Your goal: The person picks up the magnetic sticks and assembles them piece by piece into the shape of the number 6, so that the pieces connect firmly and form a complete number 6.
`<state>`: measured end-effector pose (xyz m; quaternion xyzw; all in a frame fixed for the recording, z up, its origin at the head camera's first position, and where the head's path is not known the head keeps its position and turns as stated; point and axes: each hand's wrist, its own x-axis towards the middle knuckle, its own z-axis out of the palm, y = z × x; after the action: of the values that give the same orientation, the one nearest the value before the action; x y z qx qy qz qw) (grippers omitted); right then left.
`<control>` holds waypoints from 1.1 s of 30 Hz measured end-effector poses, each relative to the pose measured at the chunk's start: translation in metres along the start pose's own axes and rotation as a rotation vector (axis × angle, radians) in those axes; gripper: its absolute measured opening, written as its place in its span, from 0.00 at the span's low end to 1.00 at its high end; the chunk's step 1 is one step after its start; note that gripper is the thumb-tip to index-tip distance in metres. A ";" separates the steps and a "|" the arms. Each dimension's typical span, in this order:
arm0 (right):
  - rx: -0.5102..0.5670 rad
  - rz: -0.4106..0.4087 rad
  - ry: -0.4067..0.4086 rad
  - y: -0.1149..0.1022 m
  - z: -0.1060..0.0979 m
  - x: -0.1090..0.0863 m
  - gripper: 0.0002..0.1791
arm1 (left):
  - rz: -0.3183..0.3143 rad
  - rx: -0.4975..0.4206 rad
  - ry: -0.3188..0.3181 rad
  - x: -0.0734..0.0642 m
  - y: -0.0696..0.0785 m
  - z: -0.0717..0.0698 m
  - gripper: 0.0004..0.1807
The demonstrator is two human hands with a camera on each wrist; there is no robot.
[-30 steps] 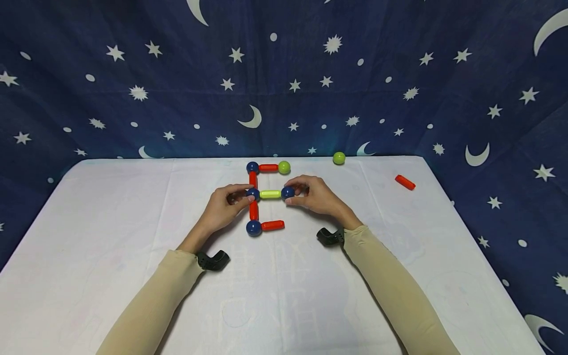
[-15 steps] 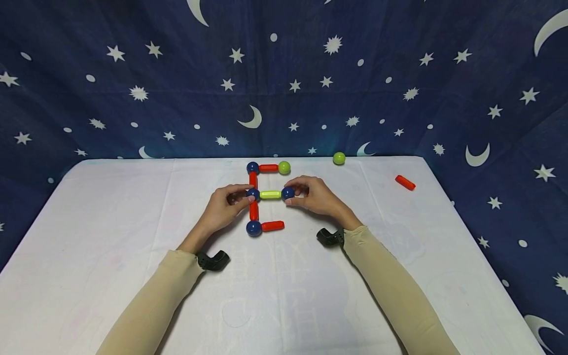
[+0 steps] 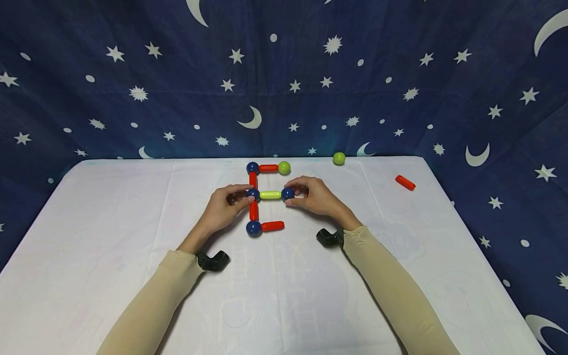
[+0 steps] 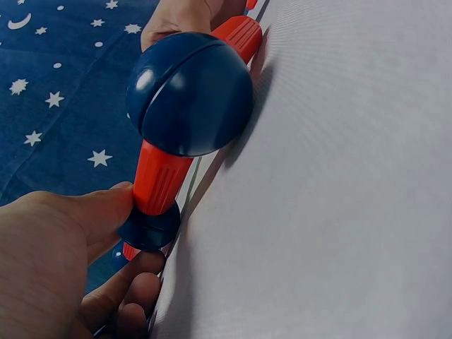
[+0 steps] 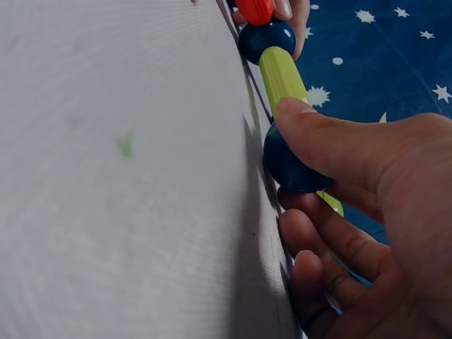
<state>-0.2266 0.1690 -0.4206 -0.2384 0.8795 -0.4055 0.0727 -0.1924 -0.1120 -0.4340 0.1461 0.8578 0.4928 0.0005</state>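
Blue balls and coloured rods are joined on the table in an E-like shape. My left hand (image 3: 224, 206) pinches the middle blue ball (image 4: 150, 227) between thumb and fingers. A yellow-green rod (image 3: 270, 195) runs from it to another blue ball (image 5: 293, 159), which my right hand (image 3: 317, 196) pinches. Above, a red rod (image 3: 268, 168) links the top blue ball (image 3: 252, 168) to a green ball (image 3: 284, 167). Below, the bottom blue ball (image 3: 254, 228) bears a red rod (image 3: 272, 226) with a free right end. Two upright red rods join the left-side balls.
A loose green ball (image 3: 339, 158) lies by the table's far edge. Farther right is a loose red rod (image 3: 405, 183). Behind the white-covered table (image 3: 111, 236) hangs a dark blue cloth (image 3: 284, 64) with stars and moons.
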 end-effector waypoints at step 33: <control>0.002 0.024 0.011 0.000 0.002 0.000 0.25 | 0.012 0.009 0.002 -0.001 0.001 -0.001 0.19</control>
<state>-0.2260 0.1674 -0.4225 -0.2255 0.8822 -0.4070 0.0729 -0.1912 -0.1126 -0.4330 0.1505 0.8593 0.4889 -0.0039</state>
